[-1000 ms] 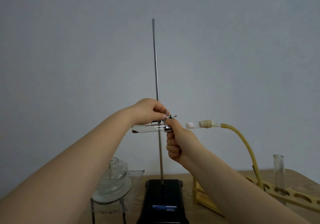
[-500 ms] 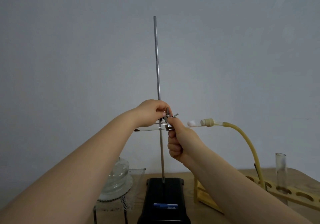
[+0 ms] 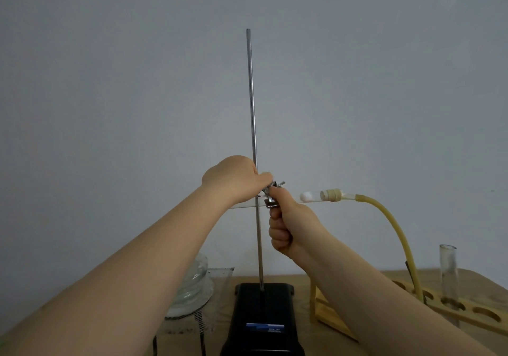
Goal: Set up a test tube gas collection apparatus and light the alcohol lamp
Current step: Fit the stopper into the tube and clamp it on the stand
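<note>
The test tube (image 3: 310,196) lies near horizontal in the clamp (image 3: 270,195) on the stand rod (image 3: 254,135), its stoppered mouth pointing right of both hands so the hose (image 3: 395,226) can drop to the rack (image 3: 453,307). The left hand (image 3: 233,178) curls around the clamp at the rod, probably to steady it. The right hand (image 3: 286,223) pinches the wing screw (image 3: 279,184), remaining fingers curled, apparently tightening. The lamp (image 3: 192,287) stands below the left forearm, unlit.
</note>
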{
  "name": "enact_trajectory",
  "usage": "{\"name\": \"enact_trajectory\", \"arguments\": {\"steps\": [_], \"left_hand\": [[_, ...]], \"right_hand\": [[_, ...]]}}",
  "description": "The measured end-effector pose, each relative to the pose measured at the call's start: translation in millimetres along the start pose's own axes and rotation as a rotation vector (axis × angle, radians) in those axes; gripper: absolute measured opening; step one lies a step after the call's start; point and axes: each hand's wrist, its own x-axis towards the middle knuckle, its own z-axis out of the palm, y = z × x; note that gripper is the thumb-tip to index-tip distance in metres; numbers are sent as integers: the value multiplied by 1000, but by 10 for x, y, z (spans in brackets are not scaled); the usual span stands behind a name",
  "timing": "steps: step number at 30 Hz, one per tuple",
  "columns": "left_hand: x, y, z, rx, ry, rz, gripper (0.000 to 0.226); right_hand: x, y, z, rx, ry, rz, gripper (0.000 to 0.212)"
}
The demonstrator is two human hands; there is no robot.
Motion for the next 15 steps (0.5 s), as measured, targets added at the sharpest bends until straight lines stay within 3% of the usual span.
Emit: {"name": "enact_trajectory", "arguments": {"steps": [4,15], "left_hand": [[0,104,-6,91,49,-57,52],[32,234,-31,125,50,-83,26]], "right_hand": [[-11,-6,8,0,4,1,44],[-25,-8,14,8,5,1,43]]}}
